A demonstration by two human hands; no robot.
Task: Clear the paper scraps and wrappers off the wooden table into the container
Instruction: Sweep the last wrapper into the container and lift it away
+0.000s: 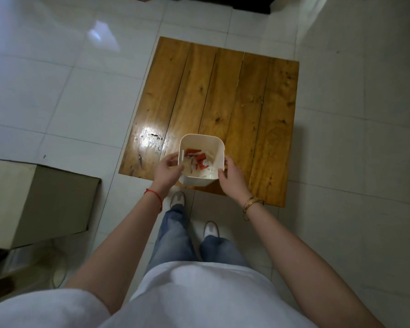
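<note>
A white square container (pixel 200 140) is held over the near edge of the low wooden table (pixel 223 95). Inside it lie several red and white paper scraps and wrappers (pixel 198 160). My left hand (pixel 167 171) grips the container's left wall, with a small white strip by the fingers. My right hand (pixel 232 177) holds its right wall. One or two tiny pale specks (pixel 243 105) rest on the planks toward the right.
A beige box-like block (pixel 33 200) stands on the tiled floor at the left. My feet in white shoes (pixel 178 198) are just below the table's near edge. Glossy white tiles (pixel 353 138) surround the table. Something dark sits at the top edge.
</note>
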